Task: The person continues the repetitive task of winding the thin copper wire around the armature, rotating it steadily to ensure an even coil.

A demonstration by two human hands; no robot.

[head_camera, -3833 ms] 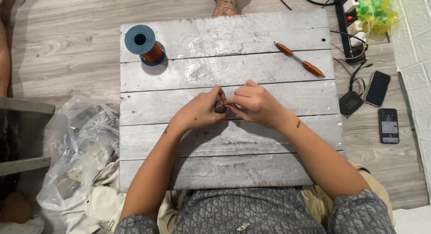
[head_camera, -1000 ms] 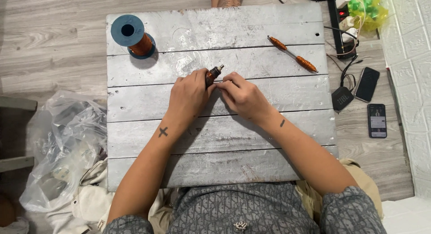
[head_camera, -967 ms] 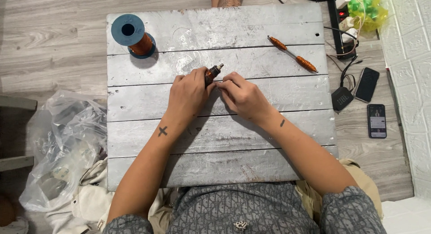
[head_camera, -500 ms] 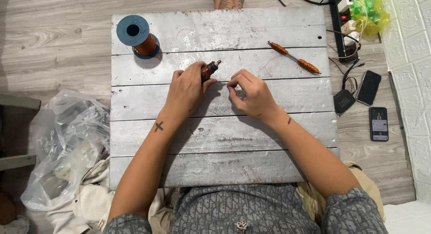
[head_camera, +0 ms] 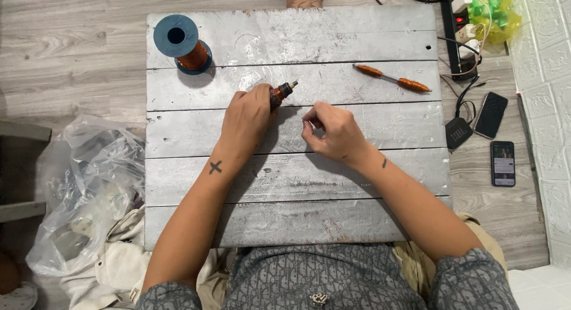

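- Two hands work over a grey plank board [head_camera: 357, 179] laid on the floor, and plenty lies about them.
- At the board's far left corner stands a spool of copper wire [head_camera: 181, 43] with a blue top, upright, well apart from the hands.
- Toward the far right lies a thin rod [head_camera: 391, 78] with an orange winding at each end, running left to right and dipping slightly to the right.
- Off the board's right edge sit a small black speaker [head_camera: 459, 131] and two phones [head_camera: 502, 162], with a power strip [head_camera: 458, 24] and cables beyond them.
- On the floor to the left is a heap of clear plastic bags [head_camera: 83, 191] over pale cloth.
- Nothing lies between the hands.
- The left hand [head_camera: 247, 120] is clenched around a small copper-wound coil part [head_camera: 281, 93], held just above the second plank.
- That part's long axis runs diagonally; its metal tip pokes out of the fist toward the far right.
- The right hand [head_camera: 333, 131] sits near, apart from the part, thumb and forefinger pinched together; whether a fine wire is between them I cannot tell.
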